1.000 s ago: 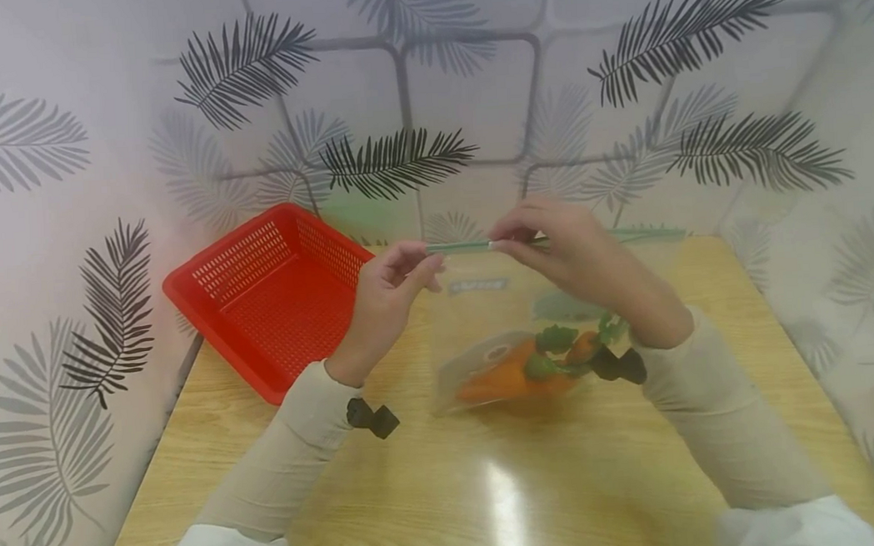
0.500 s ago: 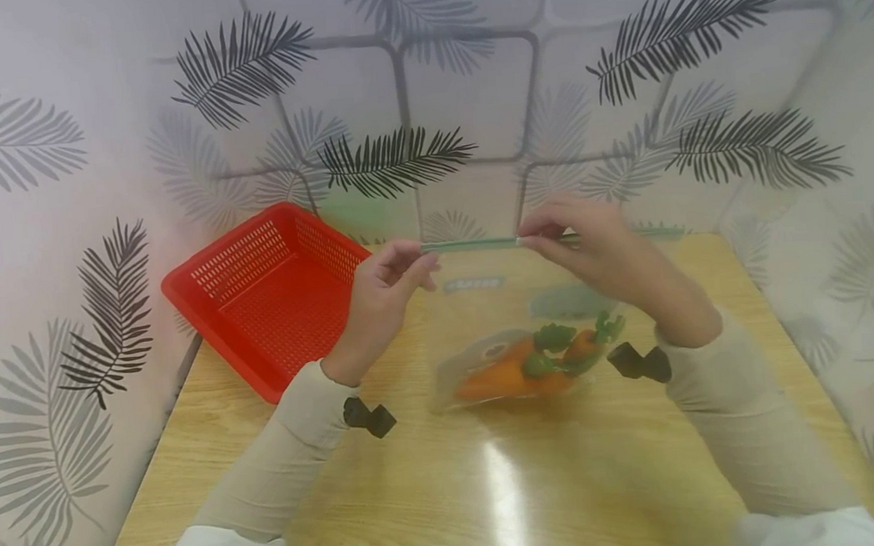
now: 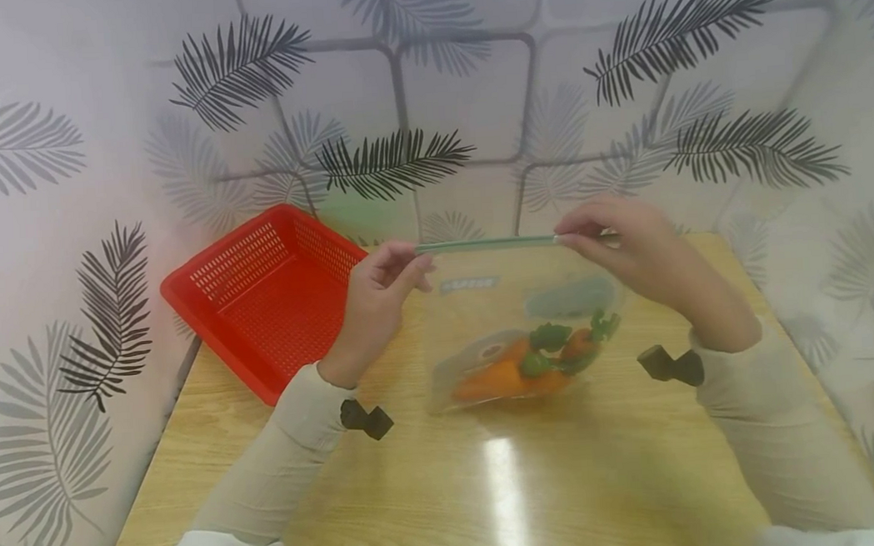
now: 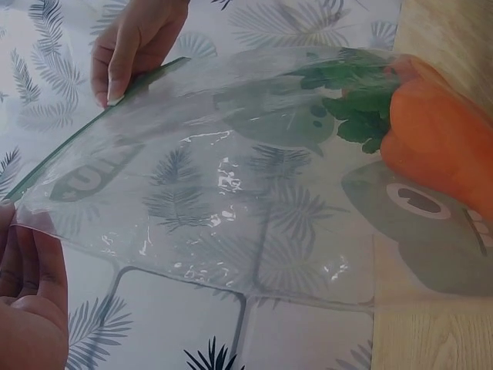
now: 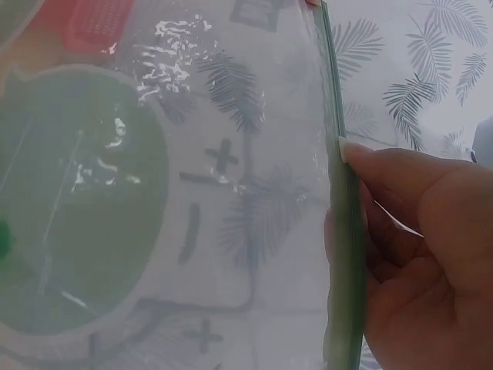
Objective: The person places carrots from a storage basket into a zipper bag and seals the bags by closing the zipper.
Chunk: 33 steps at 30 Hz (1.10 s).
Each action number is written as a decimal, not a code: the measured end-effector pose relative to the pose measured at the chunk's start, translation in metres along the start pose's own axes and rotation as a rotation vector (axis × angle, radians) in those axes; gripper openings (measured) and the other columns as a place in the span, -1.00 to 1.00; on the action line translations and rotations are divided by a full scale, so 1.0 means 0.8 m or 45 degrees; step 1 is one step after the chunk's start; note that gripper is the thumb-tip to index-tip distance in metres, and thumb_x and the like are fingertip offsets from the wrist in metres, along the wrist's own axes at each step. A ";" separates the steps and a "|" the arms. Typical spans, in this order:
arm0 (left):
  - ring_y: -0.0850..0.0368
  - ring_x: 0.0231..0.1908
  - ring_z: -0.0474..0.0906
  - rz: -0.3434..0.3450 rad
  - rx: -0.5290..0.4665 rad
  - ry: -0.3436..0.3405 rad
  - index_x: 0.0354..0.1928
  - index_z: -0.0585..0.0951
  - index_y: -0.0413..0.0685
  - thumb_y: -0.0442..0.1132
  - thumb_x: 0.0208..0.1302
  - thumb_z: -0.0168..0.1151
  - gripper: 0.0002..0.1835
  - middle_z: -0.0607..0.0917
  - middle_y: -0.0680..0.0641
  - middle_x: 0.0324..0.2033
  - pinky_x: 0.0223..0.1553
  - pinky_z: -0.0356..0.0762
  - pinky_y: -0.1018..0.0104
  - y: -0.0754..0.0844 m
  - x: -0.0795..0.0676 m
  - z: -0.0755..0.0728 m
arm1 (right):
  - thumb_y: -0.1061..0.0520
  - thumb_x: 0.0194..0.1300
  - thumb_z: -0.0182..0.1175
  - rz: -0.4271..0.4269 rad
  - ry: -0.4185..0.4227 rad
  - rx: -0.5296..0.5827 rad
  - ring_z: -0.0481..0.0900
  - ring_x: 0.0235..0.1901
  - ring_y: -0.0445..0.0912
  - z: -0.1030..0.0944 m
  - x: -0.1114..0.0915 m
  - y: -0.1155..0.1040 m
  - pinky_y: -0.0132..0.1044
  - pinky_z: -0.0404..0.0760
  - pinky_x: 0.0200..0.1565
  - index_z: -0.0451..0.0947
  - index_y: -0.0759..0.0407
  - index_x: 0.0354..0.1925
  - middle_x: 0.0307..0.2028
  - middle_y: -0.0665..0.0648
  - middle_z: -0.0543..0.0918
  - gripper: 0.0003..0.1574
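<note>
A clear zip bag (image 3: 477, 312) hangs upright over the table, its green zip strip (image 3: 488, 243) stretched along the top. Orange carrots (image 3: 499, 373) with green leafy tops lie at the bottom of the bag, seen through the printed plastic. My left hand (image 3: 378, 297) holds the strip's left end between thumb and fingers. Farther right, my right hand (image 3: 634, 240) pinches the strip, thumb on the near side. The right wrist view shows that thumb pressed on the green strip (image 5: 345, 231). Part of the strip's right end is hidden behind my right hand.
A red perforated basket (image 3: 282, 316) stands at the table's back left, partly behind my left hand. The wooden table (image 3: 420, 491) meets a leaf-patterned wall (image 3: 456, 96) at the back. Black clips (image 3: 366, 418) show at both wrists.
My right hand has slid to the right along the zip strip, away from the left hand. The left hand and the bag have hardly moved.
</note>
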State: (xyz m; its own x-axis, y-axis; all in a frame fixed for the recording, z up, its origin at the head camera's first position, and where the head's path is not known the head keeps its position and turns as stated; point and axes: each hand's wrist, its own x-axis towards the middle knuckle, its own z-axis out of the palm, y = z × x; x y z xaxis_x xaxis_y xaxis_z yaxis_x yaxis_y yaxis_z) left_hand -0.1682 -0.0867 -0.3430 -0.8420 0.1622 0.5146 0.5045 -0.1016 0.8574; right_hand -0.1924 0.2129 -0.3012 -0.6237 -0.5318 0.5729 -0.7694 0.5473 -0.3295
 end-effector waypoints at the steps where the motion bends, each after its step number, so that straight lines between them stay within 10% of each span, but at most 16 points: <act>1: -0.04 -0.45 0.51 0.002 0.004 -0.001 -0.24 0.49 -0.42 -0.47 0.25 0.12 -0.91 0.61 -0.06 -0.39 -0.18 0.53 0.29 0.000 0.000 0.000 | 0.31 0.13 0.28 0.009 -0.001 -0.010 0.52 -0.29 -0.27 -0.002 -0.002 0.001 -0.54 0.49 -0.19 0.62 0.19 -0.24 -0.29 0.00 0.64 -0.83; 21: 0.03 -0.47 0.52 0.025 0.027 0.010 -0.23 0.50 -0.40 -0.46 0.26 0.12 -0.90 0.57 -0.40 -0.33 -0.43 0.43 0.44 -0.002 0.000 -0.006 | 0.44 -0.04 0.34 -0.014 0.082 -0.060 0.51 -0.30 -0.27 -0.035 -0.039 0.026 -0.59 0.43 -0.14 0.63 0.19 -0.25 -0.30 0.03 0.65 -0.67; 33: 0.03 -0.46 0.54 -0.007 -0.014 0.026 -0.25 0.51 -0.33 -0.46 0.26 0.12 -0.94 0.66 -0.04 -0.36 -0.20 0.55 0.31 -0.004 -0.002 -0.010 | 0.32 0.12 0.29 0.142 0.046 -0.139 0.46 -0.21 -0.34 -0.058 -0.064 0.039 -0.58 0.33 -0.08 0.63 0.18 -0.19 -0.25 0.00 0.64 -0.77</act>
State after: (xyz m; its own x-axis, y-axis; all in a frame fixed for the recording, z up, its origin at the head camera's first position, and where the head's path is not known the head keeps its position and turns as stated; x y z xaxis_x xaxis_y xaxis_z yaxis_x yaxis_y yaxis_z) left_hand -0.1696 -0.0945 -0.3465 -0.8485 0.1429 0.5095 0.4978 -0.1113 0.8601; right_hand -0.1775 0.2871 -0.3062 -0.6975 -0.4412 0.5646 -0.6748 0.6695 -0.3105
